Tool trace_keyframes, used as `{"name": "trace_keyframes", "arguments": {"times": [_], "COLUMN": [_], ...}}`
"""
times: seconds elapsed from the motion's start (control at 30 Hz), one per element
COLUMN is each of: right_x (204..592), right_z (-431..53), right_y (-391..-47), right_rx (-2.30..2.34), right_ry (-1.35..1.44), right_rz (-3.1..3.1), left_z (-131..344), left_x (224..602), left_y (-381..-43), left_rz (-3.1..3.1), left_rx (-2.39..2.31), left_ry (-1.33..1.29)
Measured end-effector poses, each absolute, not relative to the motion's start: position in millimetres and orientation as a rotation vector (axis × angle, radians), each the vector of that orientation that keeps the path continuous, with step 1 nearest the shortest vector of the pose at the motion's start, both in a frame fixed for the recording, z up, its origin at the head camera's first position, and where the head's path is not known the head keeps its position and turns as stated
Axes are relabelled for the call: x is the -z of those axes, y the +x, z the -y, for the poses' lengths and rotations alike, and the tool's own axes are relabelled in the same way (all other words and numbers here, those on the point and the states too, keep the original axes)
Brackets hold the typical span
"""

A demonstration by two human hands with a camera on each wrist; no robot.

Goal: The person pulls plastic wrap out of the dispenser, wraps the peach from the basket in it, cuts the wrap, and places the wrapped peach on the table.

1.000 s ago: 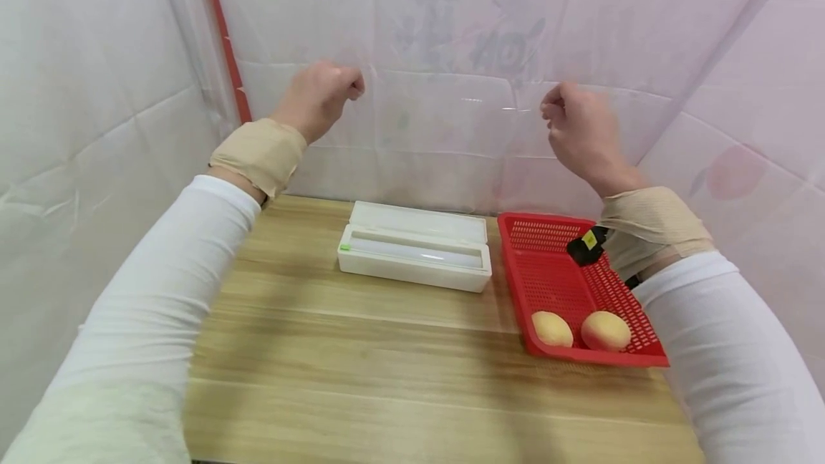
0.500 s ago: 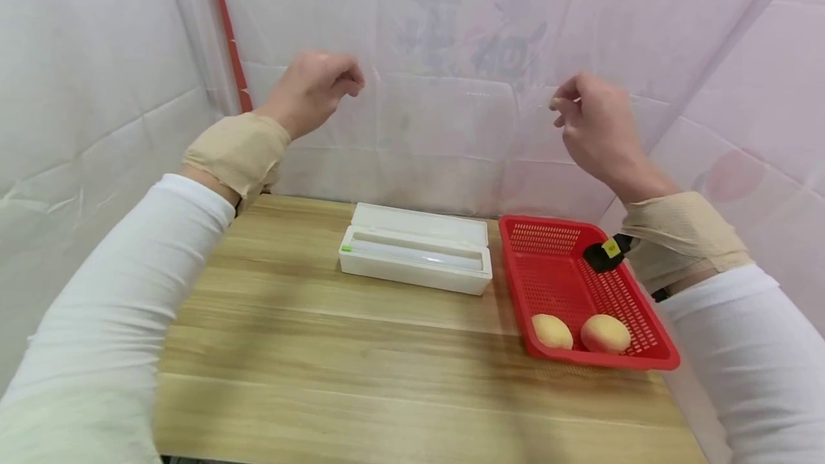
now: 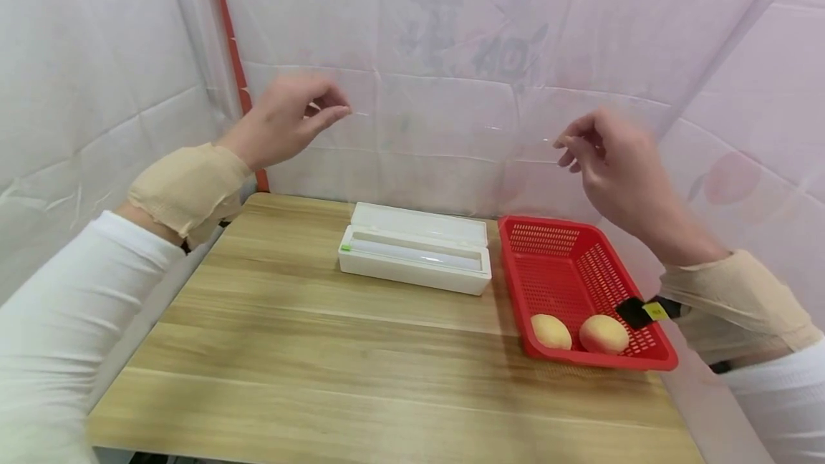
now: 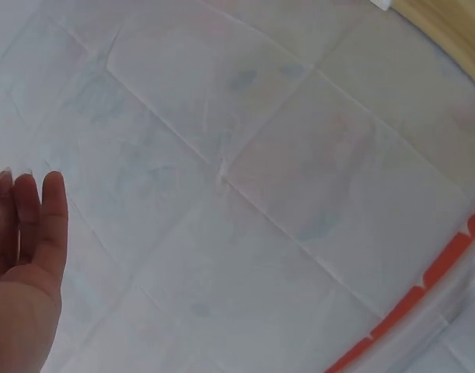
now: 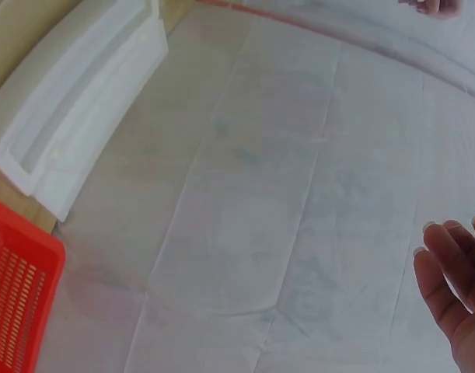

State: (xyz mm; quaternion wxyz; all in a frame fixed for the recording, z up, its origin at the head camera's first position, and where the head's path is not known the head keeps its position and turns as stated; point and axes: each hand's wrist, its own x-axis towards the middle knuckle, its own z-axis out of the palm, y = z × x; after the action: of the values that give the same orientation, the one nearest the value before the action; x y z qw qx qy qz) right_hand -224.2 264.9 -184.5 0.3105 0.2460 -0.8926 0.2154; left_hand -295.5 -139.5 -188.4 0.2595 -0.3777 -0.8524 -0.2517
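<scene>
A clear sheet of cling film (image 3: 493, 128) hangs between the two raised hands, showing only as faint glints and thin lines. My left hand (image 3: 290, 119) pinches its left edge between thumb and fingertips, and my right hand (image 3: 612, 163) pinches the right edge. Both are high above the table, in front of the back wall. Below them sits a white cling film box (image 3: 412, 276) with its lid folded back and a roll (image 3: 415, 253) inside. In the wrist views, the left fingers (image 4: 54, 217) and right fingers (image 5: 443, 287) show at the frame edges.
On the right of the wooden table (image 3: 361, 385) stands a red perforated basket (image 3: 548, 281). Two peaches (image 3: 604, 335) lie at its near end. White plastic sheeting (image 3: 445, 13) covers the walls at the back and sides. A red strip (image 3: 227, 27) runs up the left corner.
Both hands have come lower and moved farther apart, the left toward the left and the right toward the right. The box, basket and peaches have stayed in place.
</scene>
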Motion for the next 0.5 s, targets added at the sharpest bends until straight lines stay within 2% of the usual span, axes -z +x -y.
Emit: {"name": "trace_keyframes", "arguments": {"times": [0.2,0.5], "right_x": [196,209], "right_z": [-269,-274], "right_y": [-197,-170], "right_rx": [-0.605,-0.539], "right_ry": [0.759,0.913], "right_rz": [2.321,2.274], "left_z": [147,163], "left_x": [202,204], "left_y": [-281,-248], "left_rz": [2.131,2.094], "left_rx": [0.529,0.384], "left_ry": [-1.219,-1.34]}}
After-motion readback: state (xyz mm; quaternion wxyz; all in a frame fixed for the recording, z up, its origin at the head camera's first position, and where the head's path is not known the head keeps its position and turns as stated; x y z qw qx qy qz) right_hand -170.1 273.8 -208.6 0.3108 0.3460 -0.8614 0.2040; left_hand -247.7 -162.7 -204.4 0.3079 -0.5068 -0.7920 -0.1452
